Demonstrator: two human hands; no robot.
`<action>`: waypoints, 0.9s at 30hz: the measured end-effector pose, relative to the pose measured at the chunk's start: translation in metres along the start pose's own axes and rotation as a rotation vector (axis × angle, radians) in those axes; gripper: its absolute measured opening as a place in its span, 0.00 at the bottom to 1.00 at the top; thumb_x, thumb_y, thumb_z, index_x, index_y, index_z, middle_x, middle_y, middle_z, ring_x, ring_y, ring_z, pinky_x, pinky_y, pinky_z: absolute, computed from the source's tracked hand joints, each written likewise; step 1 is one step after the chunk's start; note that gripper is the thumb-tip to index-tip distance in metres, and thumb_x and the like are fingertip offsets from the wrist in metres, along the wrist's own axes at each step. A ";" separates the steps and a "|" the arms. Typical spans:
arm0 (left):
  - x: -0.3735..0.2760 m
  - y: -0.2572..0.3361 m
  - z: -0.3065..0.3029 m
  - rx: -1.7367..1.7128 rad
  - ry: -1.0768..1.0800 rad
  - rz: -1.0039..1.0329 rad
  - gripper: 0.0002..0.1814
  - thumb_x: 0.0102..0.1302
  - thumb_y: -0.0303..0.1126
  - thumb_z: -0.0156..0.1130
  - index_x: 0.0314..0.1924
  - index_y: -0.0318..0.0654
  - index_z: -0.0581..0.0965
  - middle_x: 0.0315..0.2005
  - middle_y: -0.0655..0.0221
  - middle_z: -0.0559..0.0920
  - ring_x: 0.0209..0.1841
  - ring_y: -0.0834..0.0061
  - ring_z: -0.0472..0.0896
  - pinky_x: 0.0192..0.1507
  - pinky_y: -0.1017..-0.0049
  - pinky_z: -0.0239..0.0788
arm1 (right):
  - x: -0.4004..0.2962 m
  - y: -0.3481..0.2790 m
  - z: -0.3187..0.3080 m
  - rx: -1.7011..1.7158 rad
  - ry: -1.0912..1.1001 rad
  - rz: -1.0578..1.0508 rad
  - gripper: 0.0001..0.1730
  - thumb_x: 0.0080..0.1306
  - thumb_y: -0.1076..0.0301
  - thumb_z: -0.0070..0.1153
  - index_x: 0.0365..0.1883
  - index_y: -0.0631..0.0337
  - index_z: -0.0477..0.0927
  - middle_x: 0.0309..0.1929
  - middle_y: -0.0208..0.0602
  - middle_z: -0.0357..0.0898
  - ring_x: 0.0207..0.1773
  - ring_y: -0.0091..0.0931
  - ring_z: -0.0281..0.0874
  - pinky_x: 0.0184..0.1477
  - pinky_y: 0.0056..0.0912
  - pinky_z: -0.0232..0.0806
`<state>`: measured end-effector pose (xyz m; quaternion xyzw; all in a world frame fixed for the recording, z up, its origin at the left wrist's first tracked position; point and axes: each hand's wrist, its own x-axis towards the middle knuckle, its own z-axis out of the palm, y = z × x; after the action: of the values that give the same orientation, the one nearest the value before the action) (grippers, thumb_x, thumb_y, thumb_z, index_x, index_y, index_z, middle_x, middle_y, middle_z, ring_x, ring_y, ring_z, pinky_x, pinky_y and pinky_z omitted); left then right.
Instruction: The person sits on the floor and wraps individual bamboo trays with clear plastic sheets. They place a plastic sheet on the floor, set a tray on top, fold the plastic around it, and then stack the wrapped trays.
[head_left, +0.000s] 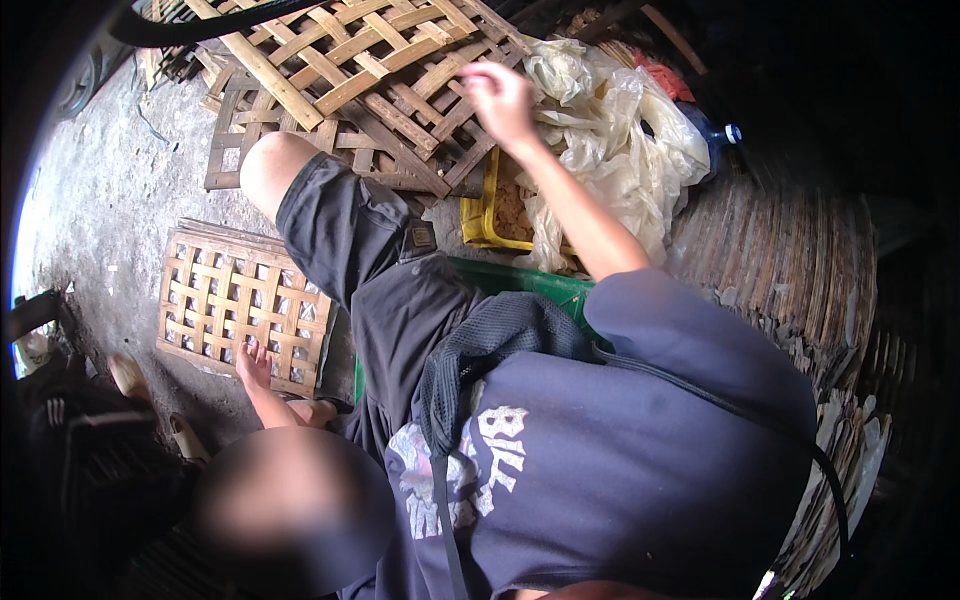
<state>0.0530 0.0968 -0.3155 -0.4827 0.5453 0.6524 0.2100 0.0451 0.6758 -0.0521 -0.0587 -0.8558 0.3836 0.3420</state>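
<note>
My right hand (501, 103) is raised at the top, over the edge of a pile of woven bamboo lattice panels (367, 56). Its fingers are curled and blurred, so I cannot tell whether they hold anything or touch the pile. My left hand (255, 365) is at the near edge of a smaller stack of woven bamboo panels (232, 292) on the floor. Its fingers are apart and nothing shows in them. A blurred patch hides much of the left arm. Thin, clear sheeting shows through the gaps of that stack.
Right of the pile, a yellow plastic crate (474, 225) holds brownish pieces, partly under crumpled translucent plastic (607, 135). A green crate (517, 277) edges out beneath me. Tall stacks of thin sheets (780, 262) stand at right. A blue bottle (712, 135) lies behind the plastic.
</note>
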 end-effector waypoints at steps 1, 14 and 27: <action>0.000 0.001 0.008 0.020 -0.015 0.008 0.26 0.67 0.47 0.48 0.63 0.52 0.62 0.52 0.72 0.75 0.55 0.65 0.70 0.54 0.61 0.58 | -0.011 0.041 -0.028 0.014 0.093 0.156 0.10 0.58 0.78 0.49 0.36 0.61 0.80 0.33 0.36 0.81 0.30 0.21 0.76 0.32 0.20 0.69; -0.029 0.023 0.003 0.139 0.033 0.079 0.23 0.66 0.42 0.51 0.60 0.55 0.66 0.39 0.74 0.78 0.40 0.70 0.75 0.45 0.64 0.64 | -0.057 0.229 -0.127 -0.819 -0.142 0.803 0.10 0.54 0.72 0.50 0.35 0.55 0.79 0.35 0.54 0.78 0.40 0.44 0.78 0.43 0.44 0.68; -0.065 0.076 0.048 0.052 -0.089 0.530 0.28 0.65 0.42 0.51 0.64 0.47 0.62 0.56 0.62 0.72 0.58 0.62 0.69 0.58 0.61 0.57 | 0.137 0.026 -0.244 -0.215 0.222 -0.178 0.07 0.66 0.73 0.50 0.40 0.67 0.76 0.32 0.34 0.79 0.37 0.21 0.77 0.40 0.22 0.69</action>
<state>0.0016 0.1327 -0.2240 -0.2884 0.6594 0.6910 0.0679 0.0907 0.8938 0.1186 -0.0608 -0.8508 0.2490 0.4587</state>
